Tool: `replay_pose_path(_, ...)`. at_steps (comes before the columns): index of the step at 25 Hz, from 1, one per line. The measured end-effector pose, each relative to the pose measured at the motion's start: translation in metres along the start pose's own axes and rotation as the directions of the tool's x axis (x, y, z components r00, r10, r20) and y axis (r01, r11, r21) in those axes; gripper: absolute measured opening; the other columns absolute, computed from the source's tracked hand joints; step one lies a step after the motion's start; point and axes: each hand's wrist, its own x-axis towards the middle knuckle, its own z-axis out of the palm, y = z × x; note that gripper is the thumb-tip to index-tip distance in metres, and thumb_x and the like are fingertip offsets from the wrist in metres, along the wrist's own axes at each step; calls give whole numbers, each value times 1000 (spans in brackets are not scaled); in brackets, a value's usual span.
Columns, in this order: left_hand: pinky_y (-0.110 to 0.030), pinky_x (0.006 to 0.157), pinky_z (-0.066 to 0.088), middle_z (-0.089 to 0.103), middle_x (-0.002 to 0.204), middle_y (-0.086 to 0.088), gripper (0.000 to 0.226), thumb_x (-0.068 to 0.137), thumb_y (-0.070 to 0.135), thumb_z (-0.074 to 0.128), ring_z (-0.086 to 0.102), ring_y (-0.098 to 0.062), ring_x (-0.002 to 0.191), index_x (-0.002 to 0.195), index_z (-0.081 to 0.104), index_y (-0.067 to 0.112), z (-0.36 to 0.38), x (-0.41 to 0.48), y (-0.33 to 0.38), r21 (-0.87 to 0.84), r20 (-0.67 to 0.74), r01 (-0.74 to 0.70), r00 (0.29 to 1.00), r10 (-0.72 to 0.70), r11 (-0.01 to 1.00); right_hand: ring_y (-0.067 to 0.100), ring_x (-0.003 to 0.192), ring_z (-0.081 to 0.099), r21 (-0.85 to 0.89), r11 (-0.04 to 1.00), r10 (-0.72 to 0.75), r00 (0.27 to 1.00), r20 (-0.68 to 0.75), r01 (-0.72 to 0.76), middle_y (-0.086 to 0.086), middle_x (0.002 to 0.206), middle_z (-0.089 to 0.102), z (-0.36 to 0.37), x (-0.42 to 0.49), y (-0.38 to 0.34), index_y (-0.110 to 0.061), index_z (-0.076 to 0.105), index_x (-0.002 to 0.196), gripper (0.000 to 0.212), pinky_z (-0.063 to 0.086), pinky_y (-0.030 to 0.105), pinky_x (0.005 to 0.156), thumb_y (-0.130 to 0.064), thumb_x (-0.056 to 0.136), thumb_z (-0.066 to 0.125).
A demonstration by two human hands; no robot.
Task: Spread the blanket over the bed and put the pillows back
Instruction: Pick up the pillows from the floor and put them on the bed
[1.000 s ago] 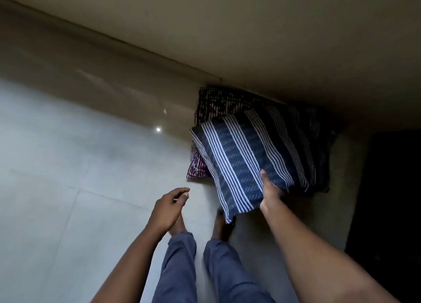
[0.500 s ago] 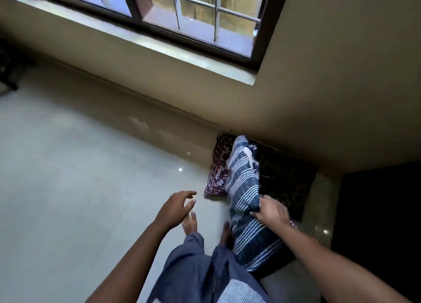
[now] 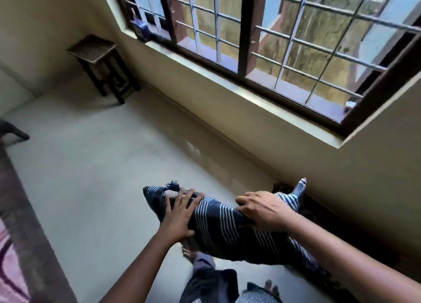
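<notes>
Head view: plump navy-striped woven pillow (image 3: 219, 221) between hands (image 3: 180, 214) (image 3: 262, 209)

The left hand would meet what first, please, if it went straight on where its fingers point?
The left hand is touching the striped pillow; beyond it, the line seems to cross floor to the wall under the window, though depth is unclear.

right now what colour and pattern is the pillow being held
Dark navy with groups of thin white stripes; the pillow shows best in the head view.
</notes>
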Motion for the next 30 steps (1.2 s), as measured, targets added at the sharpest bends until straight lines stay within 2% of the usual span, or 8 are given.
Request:
replay_pose_path(3,-49,102,-28,13,155,10,91,76,31,60,-6,-20,146,150,6,29,-17,-2,-77,-76,-107,41,993,-49,996,15,61,56,-119,979,-180,978,-105,168,-6,69,51,-55,75,-22,-26,57,74,27,44,26,46,-48,74,41)
replay_pose_path(7,-42,112,-21,66,118,1,48,80,38,41,52,-13,124,116,64,18,-35,-24,-163,-182,-346,-29,937,-36,983,14,66,55,-236,926,-333,931,-149,294,-7,73,50,-112,162,-41,-29,62,85,29,43,26,50,-48,75,42)
replay_pose_path(12,-55,110,8,72,93,1,35,75,34,48,61,-21,111,99,64,13,-94,-48,-199,-229,-721,-22,676,-154,973,19,73,52,-307,898,-402,874,-274,317,-4,82,55,-146,243,-39,-32,53,108,34,44,31,57,-44,77,47)
replay_pose_path(17,-49,110,22,71,91,-2,33,61,4,61,59,-14,99,93,70,8,-143,-48,-264,-207,-862,87,455,-224,974,20,85,49,-194,974,-201,834,-514,115,-5,93,63,-150,329,-44,-33,56,112,45,31,34,74,-32,68,46)
replay_pose_path(22,-46,100,37,72,89,-2,27,63,11,76,62,-17,94,89,73,6,-189,-43,-367,-76,-874,247,450,-184,966,18,91,47,-8,988,-125,760,-638,156,-1,95,63,-150,463,-66,-23,63,107,42,32,33,82,-28,71,43)
replay_pose_path(26,-33,92,41,73,85,-4,27,85,24,57,65,-18,81,83,74,4,-216,-37,-430,-71,-855,409,444,-267,910,19,91,46,33,957,-209,766,-608,287,0,97,61,-157,566,-73,-22,59,111,42,33,36,84,-32,73,44)
replay_pose_path(27,-31,91,40,73,85,-3,15,74,14,67,65,-18,81,83,75,4,-219,-33,-448,-65,-852,457,438,-288,887,18,90,46,40,942,-244,760,-602,334,0,96,61,-161,596,-74,-21,60,111,43,33,36,83,-34,73,44)
replay_pose_path(30,-30,88,40,72,88,0,52,34,-6,85,59,-13,86,84,75,7,-233,-19,-501,-215,-764,590,395,-510,778,18,90,45,30,886,-359,724,-589,463,-1,95,60,-175,695,-82,-18,62,111,42,31,34,84,-29,75,43)
